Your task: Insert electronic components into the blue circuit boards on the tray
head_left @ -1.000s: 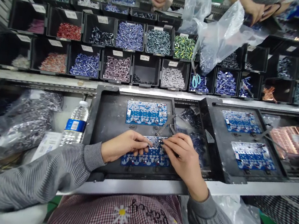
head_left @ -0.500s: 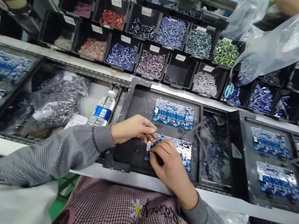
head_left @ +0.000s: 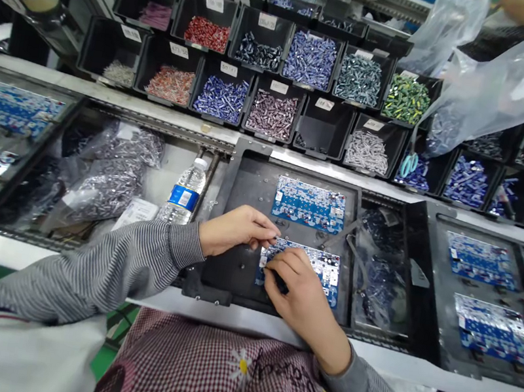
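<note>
Pinching the left edge of a blue circuit board (head_left: 311, 263), the right hand (head_left: 299, 301) lies partly over it, while the left hand (head_left: 236, 232), curled and holding nothing, rests just beside its corner on a black tray (head_left: 248, 187).

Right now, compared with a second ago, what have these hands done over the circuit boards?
The right hand has slid left across the lower circuit board, fingers at its left edge; the left hand has drawn back past its upper-left corner. The upper board stayed put.
</note>
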Motion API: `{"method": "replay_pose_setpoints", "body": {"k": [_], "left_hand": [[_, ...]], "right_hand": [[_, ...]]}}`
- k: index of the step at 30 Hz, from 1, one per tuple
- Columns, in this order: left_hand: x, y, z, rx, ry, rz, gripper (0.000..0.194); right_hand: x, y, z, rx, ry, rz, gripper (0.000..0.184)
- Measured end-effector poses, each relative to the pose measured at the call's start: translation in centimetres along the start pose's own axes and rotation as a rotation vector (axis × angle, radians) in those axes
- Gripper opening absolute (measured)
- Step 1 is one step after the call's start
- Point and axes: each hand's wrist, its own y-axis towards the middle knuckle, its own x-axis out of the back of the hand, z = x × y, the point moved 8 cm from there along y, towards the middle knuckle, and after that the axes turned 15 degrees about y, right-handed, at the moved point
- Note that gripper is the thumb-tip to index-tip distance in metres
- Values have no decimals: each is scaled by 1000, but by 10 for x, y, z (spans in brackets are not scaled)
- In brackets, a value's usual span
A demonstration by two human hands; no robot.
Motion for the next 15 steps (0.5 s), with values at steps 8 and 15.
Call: {"method": "replay_pose_setpoints", "body": {"k": [8, 15], "left_hand": [[-1, 1, -1, -11, 45, 17, 16], [-9, 0, -3, 36, -148, 133, 13]], "right_hand": [[0, -1, 3, 16, 19, 51, 17], [50, 24, 17, 69, -100, -178, 17]]}}
